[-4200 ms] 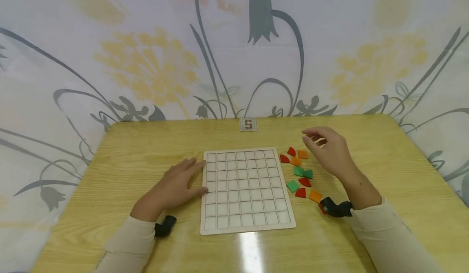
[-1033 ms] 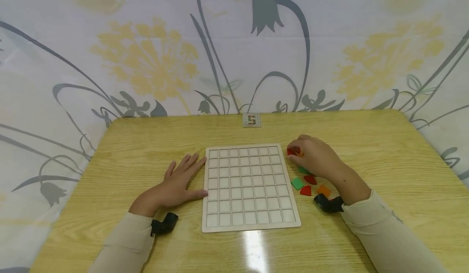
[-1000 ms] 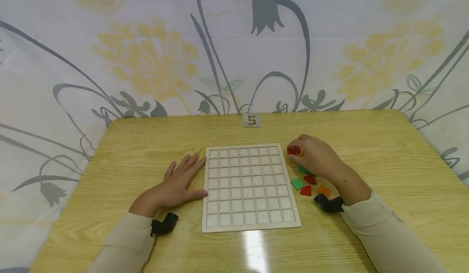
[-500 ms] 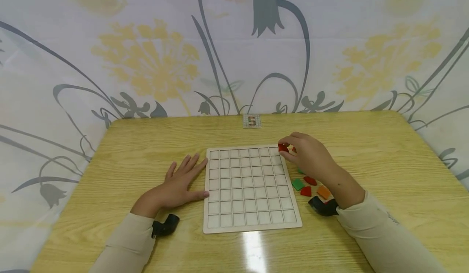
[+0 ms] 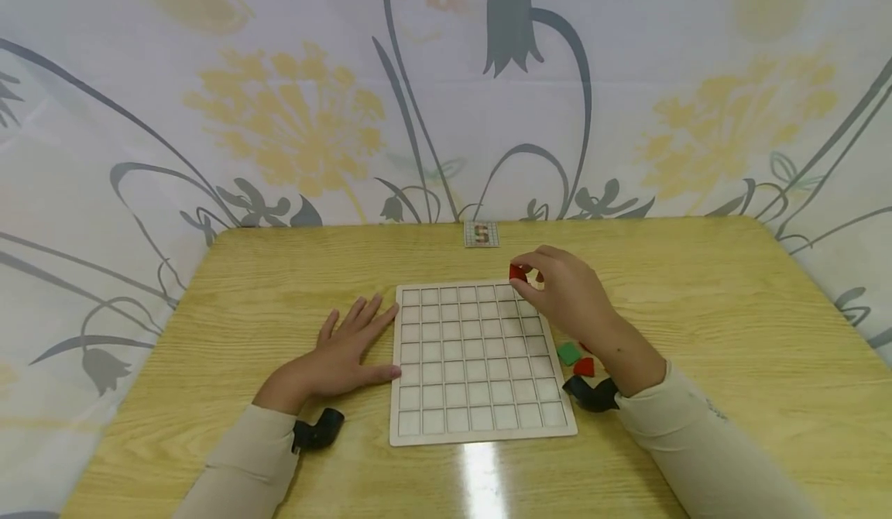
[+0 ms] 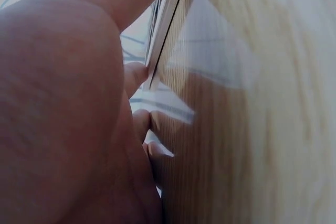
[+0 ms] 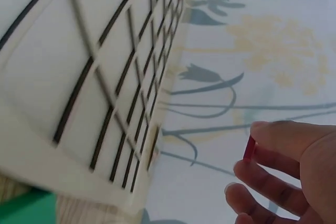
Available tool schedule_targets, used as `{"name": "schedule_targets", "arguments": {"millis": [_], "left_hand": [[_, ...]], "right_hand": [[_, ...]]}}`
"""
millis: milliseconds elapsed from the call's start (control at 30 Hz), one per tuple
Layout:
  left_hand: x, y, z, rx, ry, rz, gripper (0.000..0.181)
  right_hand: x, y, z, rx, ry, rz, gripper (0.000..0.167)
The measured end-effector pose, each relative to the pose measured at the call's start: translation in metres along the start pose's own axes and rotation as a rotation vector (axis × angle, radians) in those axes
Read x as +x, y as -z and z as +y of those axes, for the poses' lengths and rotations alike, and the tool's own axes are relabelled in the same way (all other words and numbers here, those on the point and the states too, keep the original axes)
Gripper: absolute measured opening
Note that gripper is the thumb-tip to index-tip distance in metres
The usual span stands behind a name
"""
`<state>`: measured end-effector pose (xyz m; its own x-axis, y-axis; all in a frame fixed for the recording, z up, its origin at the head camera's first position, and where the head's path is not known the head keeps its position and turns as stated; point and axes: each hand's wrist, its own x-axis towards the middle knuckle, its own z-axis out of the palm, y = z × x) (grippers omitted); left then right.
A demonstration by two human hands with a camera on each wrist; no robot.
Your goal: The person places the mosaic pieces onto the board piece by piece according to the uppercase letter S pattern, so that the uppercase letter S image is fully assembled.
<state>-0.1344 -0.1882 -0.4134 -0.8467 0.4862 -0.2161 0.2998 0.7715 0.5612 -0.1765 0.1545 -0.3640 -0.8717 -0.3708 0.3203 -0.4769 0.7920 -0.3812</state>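
Between thumb and fingertips my right hand (image 5: 567, 294) pinches a red quarter-round tile (image 5: 517, 273), above the far right corner of a pale grid board (image 5: 463, 364). In the right wrist view the red tile (image 7: 249, 149) shows edge-on between the thumb and a finger. My left hand (image 5: 341, 360) lies spread on the table, its thumb and a fingertip touching the board's left edge. Seen from the left wrist, the left hand (image 6: 68, 103) is close beside the board's rim (image 6: 167, 30). Every square that shows on the board is bare.
Right of the board lie a green square tile (image 5: 568, 353) and a red quarter-round tile (image 5: 584, 367); my right hand and arm hide others. A small pattern card (image 5: 482, 234) lies at the back of the wooden table (image 5: 334, 259), before a flowered cloth (image 5: 432, 101).
My right hand took a red tile from the loose pile and has carried it left over the board's far right corner. The left hand stays at the board's edge.
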Motion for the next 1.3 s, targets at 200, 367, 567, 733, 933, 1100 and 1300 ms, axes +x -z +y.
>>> {"name": "schedule_targets", "arguments": {"millis": [200,367,567,733,933,1100,1300], "left_hand": [[-0.001,0.001,0.001,-0.005,-0.003,-0.006,0.092],[-0.001,0.001,0.000,0.018,0.001,-0.007,0.092],[-0.001,0.004,0.000,0.034,-0.001,0.002,0.092],[0.000,0.002,0.002,0.028,-0.001,-0.012,0.092],[-0.001,0.003,0.003,0.018,-0.003,-0.006,0.092],[-0.002,0.002,0.002,0.013,-0.011,0.005,0.091],[-0.002,0.000,0.002,0.011,-0.012,0.004,0.092]], "right_hand": [[0.004,-0.001,-0.007,0.049,-0.031,0.014,0.023],[0.009,-0.005,-0.014,0.065,-0.056,0.025,0.027],[0.013,-0.011,-0.015,0.102,-0.094,0.016,0.029],[0.010,-0.018,-0.013,0.141,-0.103,-0.041,0.029],[0.010,-0.027,-0.012,0.231,-0.108,-0.115,0.027],[0.008,-0.031,-0.011,0.224,-0.122,-0.171,0.026],[0.007,-0.035,-0.007,0.221,-0.141,-0.231,0.027]]}}
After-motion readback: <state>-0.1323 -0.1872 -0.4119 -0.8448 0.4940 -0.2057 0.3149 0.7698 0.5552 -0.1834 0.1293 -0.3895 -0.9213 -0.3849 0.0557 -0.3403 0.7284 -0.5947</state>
